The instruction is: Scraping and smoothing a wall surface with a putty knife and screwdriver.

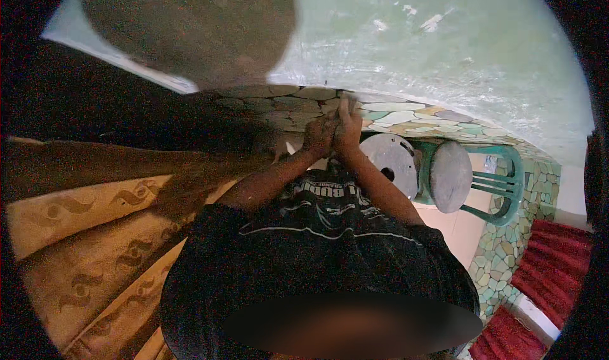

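Observation:
My left hand [320, 137] and my right hand [347, 131] are pressed together in front of the wall, at the band of stone-patterned tile [396, 116]. The left fingers are curled in against the right hand. On the right hand, one or two fingers point up toward the line where the tile meets the pale green plaster wall [495, 49]. A small greyish patch shows at those fingertips; whether it is a held thing or part of the wall is unclear. Whatever the hands may grip between them is hidden. White scuffs and smears mark the plaster.
A round, speckled grey-white disc with holes [388, 163] stands just right of my hands. Beyond it are a green plastic chair [507, 185] and a round, stained seat-like top [451, 176]. Brown patterned curtains [95, 233] hang at left, red ones [552, 265] at right. A large shadow [196, 30] darkens the wall.

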Tool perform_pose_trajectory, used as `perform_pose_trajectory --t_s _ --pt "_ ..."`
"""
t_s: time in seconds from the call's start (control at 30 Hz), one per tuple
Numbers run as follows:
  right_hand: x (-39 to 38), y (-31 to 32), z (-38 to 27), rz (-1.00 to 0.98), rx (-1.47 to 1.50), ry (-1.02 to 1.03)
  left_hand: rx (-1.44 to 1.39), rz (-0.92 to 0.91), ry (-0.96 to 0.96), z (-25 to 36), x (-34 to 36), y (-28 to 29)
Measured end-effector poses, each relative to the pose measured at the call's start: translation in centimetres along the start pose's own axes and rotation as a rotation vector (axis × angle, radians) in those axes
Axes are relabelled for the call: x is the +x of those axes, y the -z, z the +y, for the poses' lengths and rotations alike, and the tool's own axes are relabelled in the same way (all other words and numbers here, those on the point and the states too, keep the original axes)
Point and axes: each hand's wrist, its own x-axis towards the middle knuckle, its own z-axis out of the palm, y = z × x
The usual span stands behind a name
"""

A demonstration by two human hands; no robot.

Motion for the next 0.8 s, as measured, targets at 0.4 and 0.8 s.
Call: perform_pose_trajectory --t_s 0.4,0.8 --pt "0.5 -1.1 1.5 -0.006 0.032 -0.047 -0.669 -0.102 0.395 0.6 0.4 3.3" --pt "0.5 -2.4 1.4 0.034 0.001 0.087 -0.227 -0.027 0.069 0.5 0.0 4.3"
